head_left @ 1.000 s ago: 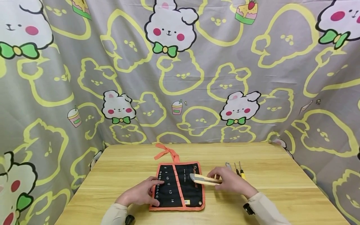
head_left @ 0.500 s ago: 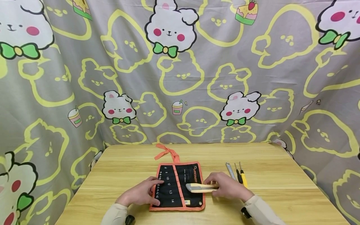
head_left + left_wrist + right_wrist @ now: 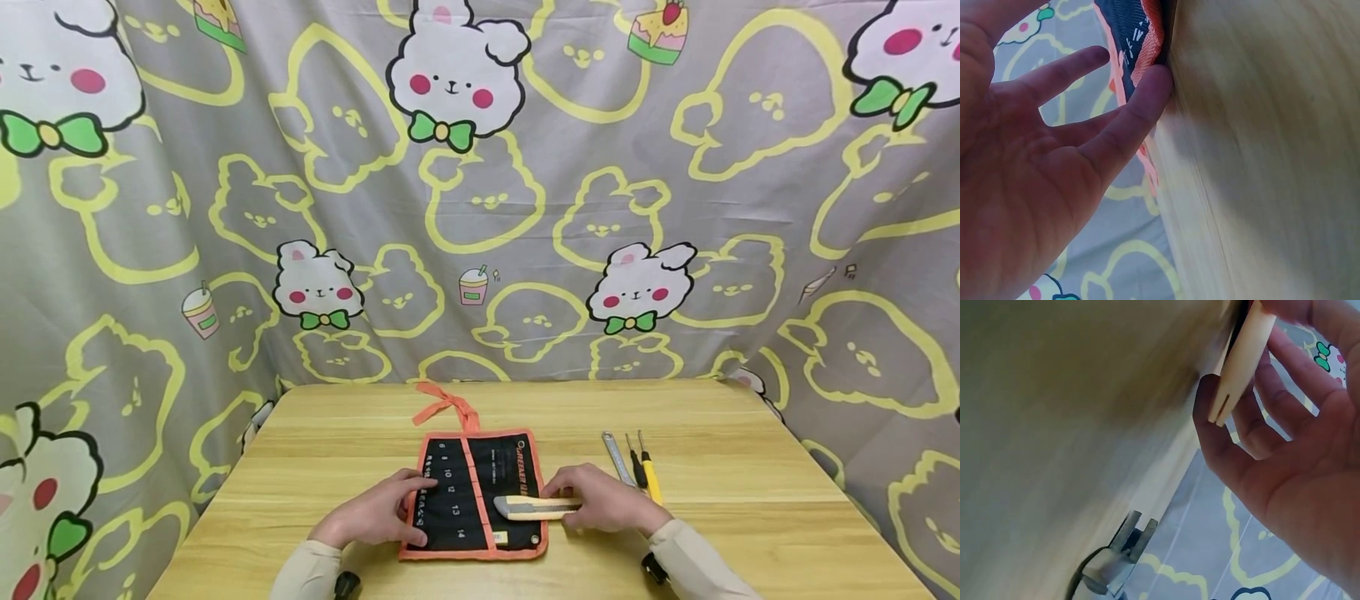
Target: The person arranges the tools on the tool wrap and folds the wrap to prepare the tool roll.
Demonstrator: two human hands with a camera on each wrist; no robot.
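A black tool pouch [image 3: 450, 521] with orange edging and printed sizes lies spread flat on the table. My left hand [image 3: 382, 510] rests on its left edge, fingers spread; the left wrist view shows a fingertip at the orange border [image 3: 1147, 59]. With fingers and thumb, my right hand [image 3: 603, 497] grips the rear of a cream utility knife [image 3: 517, 507] with a grey front end. The knife lies across the pouch's right panel, pointing left. Its slotted rear end [image 3: 1225, 403] shows between the fingers in the right wrist view.
To the right of the pouch lie a silver wrench [image 3: 617, 457], a black-handled screwdriver [image 3: 637, 468] and a yellow-handled screwdriver [image 3: 651, 479]. The wrench's jaws [image 3: 1132, 537] appear low in the right wrist view. Orange ties [image 3: 450, 402] trail behind the pouch. A patterned curtain [image 3: 480, 208] hangs behind the wooden table [image 3: 315, 442].
My right hand has brought the utility knife toward me and slightly left, lower over the pouch's right panel. My left hand has stayed on the pouch's left edge.
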